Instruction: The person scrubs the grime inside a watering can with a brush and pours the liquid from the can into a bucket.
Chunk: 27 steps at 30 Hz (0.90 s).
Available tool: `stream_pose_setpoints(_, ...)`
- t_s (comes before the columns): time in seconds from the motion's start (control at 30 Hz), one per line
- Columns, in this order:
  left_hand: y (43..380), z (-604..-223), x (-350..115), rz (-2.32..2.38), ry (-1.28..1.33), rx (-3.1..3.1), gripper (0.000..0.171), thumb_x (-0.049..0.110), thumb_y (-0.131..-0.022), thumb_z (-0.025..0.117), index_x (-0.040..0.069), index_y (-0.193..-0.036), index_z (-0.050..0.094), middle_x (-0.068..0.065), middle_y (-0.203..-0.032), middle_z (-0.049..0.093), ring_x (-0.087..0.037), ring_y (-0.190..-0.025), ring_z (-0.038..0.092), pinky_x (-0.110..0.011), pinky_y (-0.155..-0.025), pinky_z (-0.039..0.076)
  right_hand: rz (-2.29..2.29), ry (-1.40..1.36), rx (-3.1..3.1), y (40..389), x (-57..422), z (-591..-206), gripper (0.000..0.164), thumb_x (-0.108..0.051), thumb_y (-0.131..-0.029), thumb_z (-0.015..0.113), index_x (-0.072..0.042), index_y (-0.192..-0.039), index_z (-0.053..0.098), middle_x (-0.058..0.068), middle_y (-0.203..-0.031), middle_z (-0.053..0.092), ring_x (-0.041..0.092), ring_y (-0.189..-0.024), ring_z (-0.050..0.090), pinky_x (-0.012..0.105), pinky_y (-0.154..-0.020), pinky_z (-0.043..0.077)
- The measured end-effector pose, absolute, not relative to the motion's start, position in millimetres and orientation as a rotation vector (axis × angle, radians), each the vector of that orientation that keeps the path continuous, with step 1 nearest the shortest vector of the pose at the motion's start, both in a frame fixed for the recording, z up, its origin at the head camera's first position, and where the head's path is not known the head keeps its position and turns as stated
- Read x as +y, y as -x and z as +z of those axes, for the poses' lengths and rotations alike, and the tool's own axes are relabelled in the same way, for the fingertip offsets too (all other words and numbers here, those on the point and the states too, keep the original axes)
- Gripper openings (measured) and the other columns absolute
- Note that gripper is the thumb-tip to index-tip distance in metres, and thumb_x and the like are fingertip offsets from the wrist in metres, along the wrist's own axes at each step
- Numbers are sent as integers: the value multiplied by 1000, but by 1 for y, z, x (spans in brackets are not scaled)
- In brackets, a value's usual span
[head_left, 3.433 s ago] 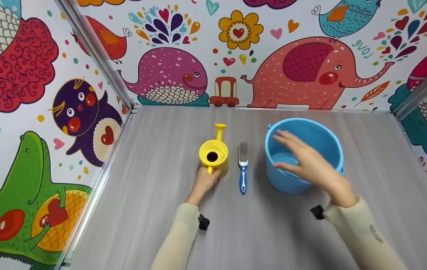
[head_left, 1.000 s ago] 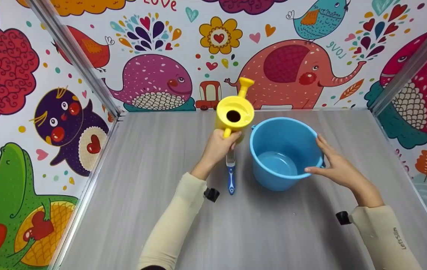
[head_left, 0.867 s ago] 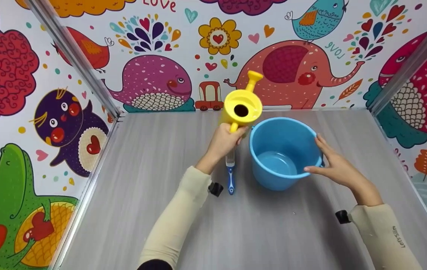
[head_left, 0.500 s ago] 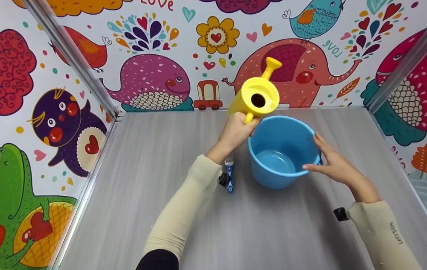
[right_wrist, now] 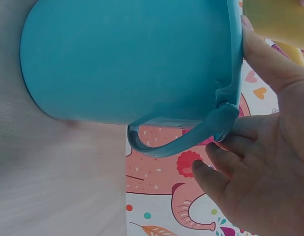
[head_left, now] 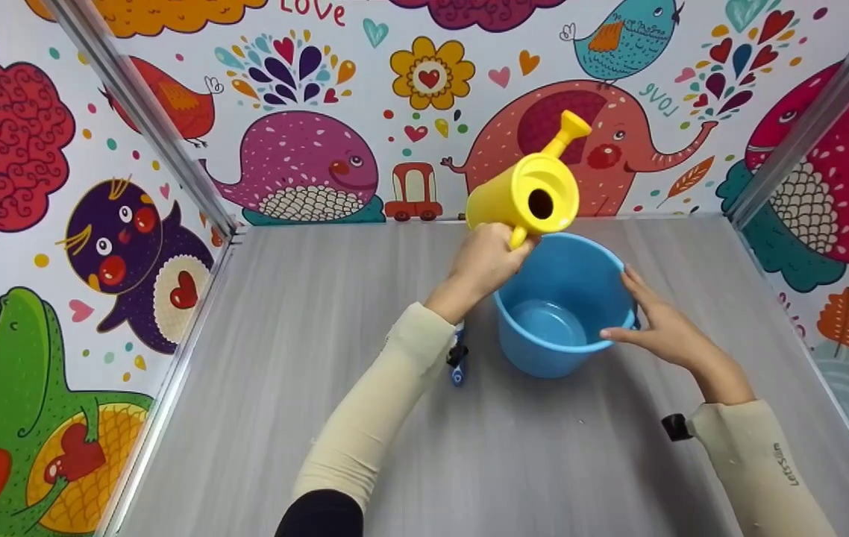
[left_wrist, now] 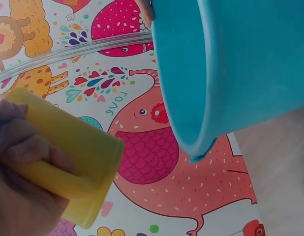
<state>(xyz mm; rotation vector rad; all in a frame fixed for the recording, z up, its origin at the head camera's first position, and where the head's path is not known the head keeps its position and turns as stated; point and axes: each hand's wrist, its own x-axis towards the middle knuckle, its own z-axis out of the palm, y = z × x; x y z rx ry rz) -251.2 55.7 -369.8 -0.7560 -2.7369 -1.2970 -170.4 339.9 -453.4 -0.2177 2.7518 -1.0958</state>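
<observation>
My left hand [head_left: 486, 257] grips the handle of a yellow watering can [head_left: 495, 198], held up above the back left rim of a blue bucket [head_left: 540, 358]. The can tilts to the right, its dark round opening facing me and its spout [head_left: 568, 134] pointing up and right. In the left wrist view the fingers curl round the can's handle [left_wrist: 48, 179]. My right hand [head_left: 667, 332] rests at the bucket's right rim with thumb and fingers spread and fairly straight. In the right wrist view the thumb touches the rim, and other fingers lie by the handle hinge [right_wrist: 223, 118].
A blue-handled tool [head_left: 458, 375] lies on the grey table [head_left: 305, 313] left of the bucket, partly hidden under my left forearm. Patterned walls [head_left: 424, 134] enclose the back and sides, with metal corner posts [head_left: 141, 112].
The watering can has been lifted off the table, carried right and toward the bucket, and tilted further. My right hand has moved to the bucket's right rim and stayed there over the last second.
</observation>
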Motion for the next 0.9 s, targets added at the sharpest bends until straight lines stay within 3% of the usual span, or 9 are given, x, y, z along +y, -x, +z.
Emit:
stream_pose_setpoints(0.13, 252, -372, 59, -1141, 794, -2754, 43, 34, -98, 62, 8, -65, 55, 2, -55, 43, -12, -53, 45, -17, -50, 31, -1094, 219, 2744, 170, 340, -454, 109, -49, -85, 73, -13, -160, 4, 14, -168, 1, 56, -148, 11, 70, -99, 38)
stream_pose_setpoints(0.4, 251, -370, 65, -850, 829, -2807, 36, 36, -98, 62, 7, -77, 67, 0, -60, 49, -15, -63, 55, -17, -57, 35, -1100, 200, 2724, 171, 341, -454, 108, -50, -86, 72, -17, -160, 1, 12, -168, -1, 56, -148, 11, 72, -100, 36)
stream_pose_setpoints(0.9, 251, -370, 72, -606, 926, -2765, 38, 34, -98, 62, 8, -70, 66, 0, -60, 50, -17, -66, 59, -19, -59, 37, -1108, 204, 2710, 171, 341, -452, 107, -49, -87, 72, -15, -160, 2, 12, -168, -2, 54, -149, 10, 72, -102, 34)
